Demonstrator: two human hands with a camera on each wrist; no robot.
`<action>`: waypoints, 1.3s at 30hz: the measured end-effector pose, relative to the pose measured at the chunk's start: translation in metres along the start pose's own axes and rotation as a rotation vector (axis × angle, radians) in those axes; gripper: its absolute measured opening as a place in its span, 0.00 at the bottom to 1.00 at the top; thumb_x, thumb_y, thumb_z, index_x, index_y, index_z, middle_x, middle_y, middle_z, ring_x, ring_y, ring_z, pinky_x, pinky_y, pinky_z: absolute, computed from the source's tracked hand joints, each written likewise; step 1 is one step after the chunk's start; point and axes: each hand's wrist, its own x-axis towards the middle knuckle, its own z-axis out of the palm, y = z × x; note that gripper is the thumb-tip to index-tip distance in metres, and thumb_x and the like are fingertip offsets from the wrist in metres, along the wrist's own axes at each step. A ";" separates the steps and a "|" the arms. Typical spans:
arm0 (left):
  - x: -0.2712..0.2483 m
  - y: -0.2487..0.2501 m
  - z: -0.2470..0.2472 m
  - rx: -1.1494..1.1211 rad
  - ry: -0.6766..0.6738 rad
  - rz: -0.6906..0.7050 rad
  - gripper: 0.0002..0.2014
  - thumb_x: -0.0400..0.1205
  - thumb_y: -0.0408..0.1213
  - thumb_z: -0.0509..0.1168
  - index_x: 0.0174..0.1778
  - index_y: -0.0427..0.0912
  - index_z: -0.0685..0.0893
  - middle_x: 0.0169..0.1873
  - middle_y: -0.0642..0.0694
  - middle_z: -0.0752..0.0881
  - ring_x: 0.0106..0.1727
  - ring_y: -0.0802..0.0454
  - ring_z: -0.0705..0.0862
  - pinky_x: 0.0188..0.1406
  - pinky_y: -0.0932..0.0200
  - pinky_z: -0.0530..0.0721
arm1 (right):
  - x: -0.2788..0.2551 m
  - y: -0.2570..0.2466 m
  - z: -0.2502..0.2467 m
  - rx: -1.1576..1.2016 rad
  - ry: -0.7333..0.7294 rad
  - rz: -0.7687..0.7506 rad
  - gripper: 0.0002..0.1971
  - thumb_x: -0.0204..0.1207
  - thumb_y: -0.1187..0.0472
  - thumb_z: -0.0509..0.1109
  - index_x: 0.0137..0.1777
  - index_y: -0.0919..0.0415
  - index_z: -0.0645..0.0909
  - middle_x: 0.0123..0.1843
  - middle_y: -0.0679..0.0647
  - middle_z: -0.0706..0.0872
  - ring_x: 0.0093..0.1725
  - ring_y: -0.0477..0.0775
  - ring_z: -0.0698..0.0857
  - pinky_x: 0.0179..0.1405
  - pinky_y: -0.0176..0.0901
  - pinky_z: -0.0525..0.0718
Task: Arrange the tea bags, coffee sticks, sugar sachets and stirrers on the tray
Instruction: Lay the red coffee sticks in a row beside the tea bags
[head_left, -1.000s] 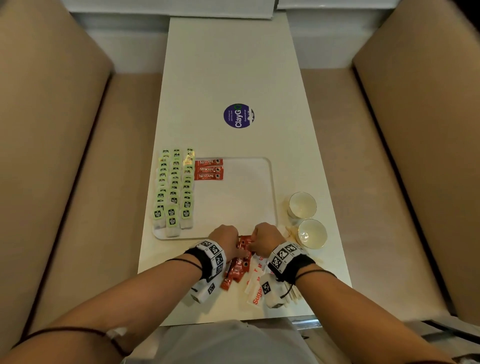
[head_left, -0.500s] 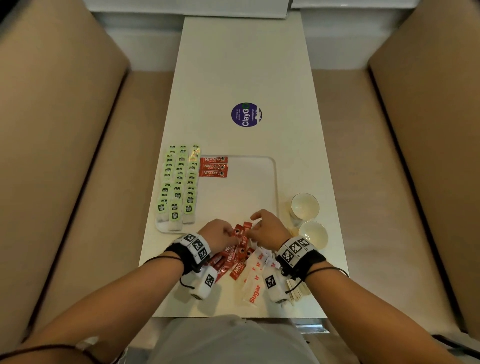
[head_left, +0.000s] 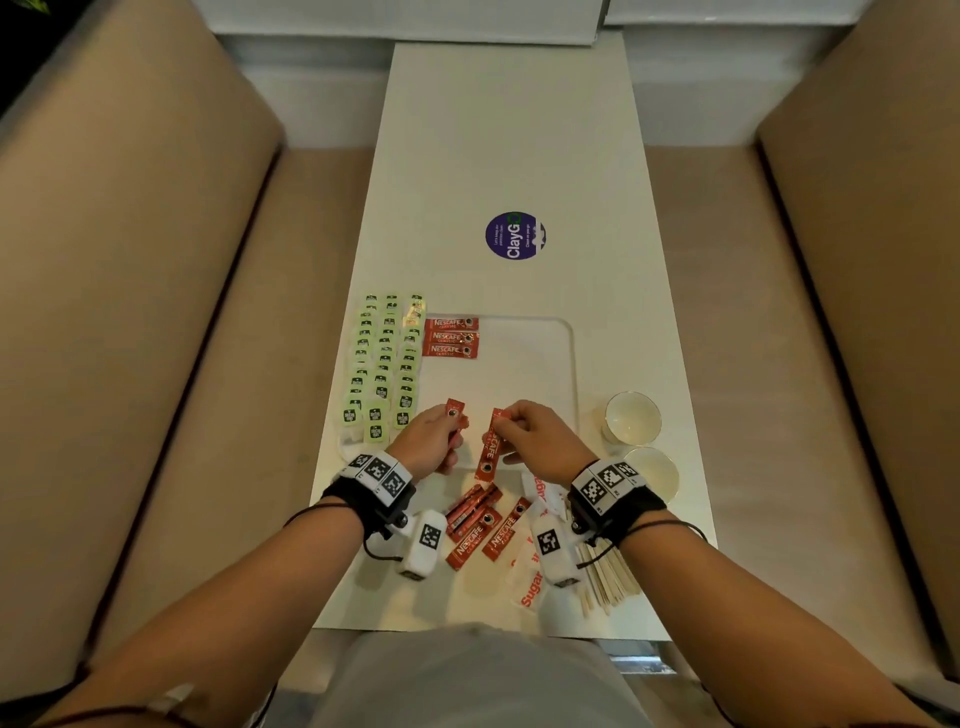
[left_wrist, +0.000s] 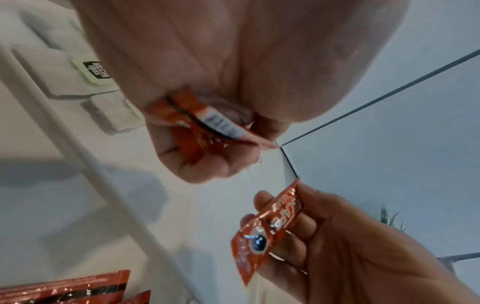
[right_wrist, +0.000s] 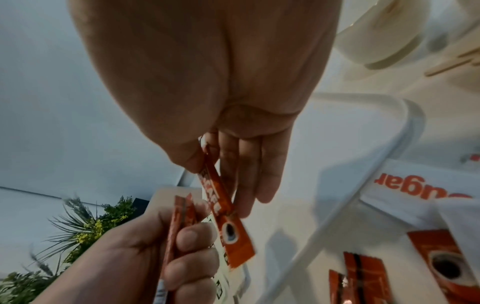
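Observation:
A white tray (head_left: 524, 374) lies on the table; green tea bags (head_left: 384, 364) fill its left side in rows and three red coffee sticks (head_left: 451, 338) lie at its far edge. My left hand (head_left: 434, 439) grips a few red coffee sticks (head_left: 456, 415) above the tray's near edge. My right hand (head_left: 524, 436) pinches one red coffee stick (head_left: 489, 448) by its top end, so it hangs down. More coffee sticks (head_left: 480, 525), white sugar sachets (head_left: 530, 587) and wooden stirrers (head_left: 608, 577) lie near the table's front edge.
Two white cups (head_left: 631, 418) stand to the right of the tray. A round purple sticker (head_left: 514, 235) is on the table beyond it. Beige benches (head_left: 156, 322) run along both sides of the narrow table.
Both hands have risen from the pile at the table's front and moved forward over the tray's near edge, each now holding coffee sticks apart from the other.

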 end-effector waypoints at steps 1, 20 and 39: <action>-0.001 0.000 -0.002 -0.007 0.014 -0.003 0.11 0.90 0.40 0.54 0.48 0.39 0.77 0.27 0.46 0.72 0.21 0.52 0.68 0.24 0.61 0.65 | 0.000 -0.003 0.002 0.028 -0.013 0.007 0.06 0.88 0.57 0.65 0.55 0.60 0.79 0.51 0.60 0.93 0.51 0.59 0.92 0.54 0.53 0.92; 0.003 0.014 -0.058 -0.009 0.117 0.155 0.04 0.84 0.37 0.71 0.46 0.42 0.86 0.38 0.42 0.89 0.22 0.54 0.69 0.23 0.59 0.69 | 0.021 -0.037 0.024 -0.095 -0.026 -0.082 0.10 0.84 0.54 0.72 0.59 0.57 0.90 0.43 0.52 0.93 0.37 0.45 0.86 0.48 0.43 0.90; 0.025 0.020 -0.083 -0.026 0.147 0.125 0.04 0.84 0.34 0.68 0.47 0.40 0.88 0.42 0.42 0.90 0.22 0.55 0.69 0.24 0.59 0.70 | 0.057 -0.030 0.017 0.059 0.254 0.025 0.07 0.86 0.64 0.68 0.54 0.64 0.88 0.44 0.57 0.91 0.37 0.50 0.87 0.42 0.43 0.89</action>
